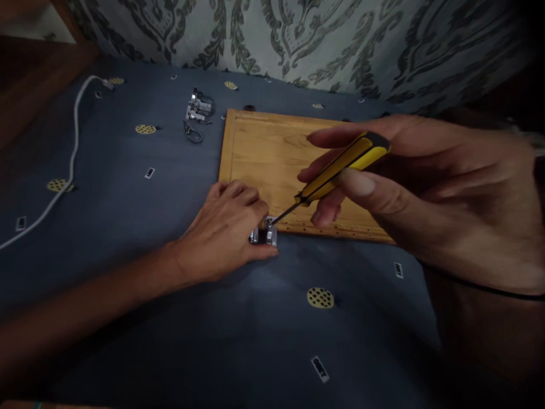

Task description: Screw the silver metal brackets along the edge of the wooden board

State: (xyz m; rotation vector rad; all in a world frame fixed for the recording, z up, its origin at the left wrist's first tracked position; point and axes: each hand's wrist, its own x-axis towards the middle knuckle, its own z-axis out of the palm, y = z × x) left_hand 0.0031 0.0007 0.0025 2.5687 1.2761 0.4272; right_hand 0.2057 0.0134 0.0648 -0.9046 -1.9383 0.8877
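Observation:
My left hand (232,227) is closed around a small silver metal hinge (271,237) at the near left edge of a wooden board (264,153). Its thumb presses along the near side of the hinge, and the fingers partly cover it. In my right hand (409,182) is a screwdriver (336,170) with a yellow and black handle, pinched between thumb and fingers. The thin shaft slants down to the left, and its tip meets the hinge, where a screw may sit; the exact contact is too small to tell.
More metal hinges (199,108) lie behind the board's left corner. A white cable (76,130) runs across the left of the blue patterned cloth (170,335). Patterned fabric (255,34) rises at the back, and a brown wooden piece (42,85) stands at the far left.

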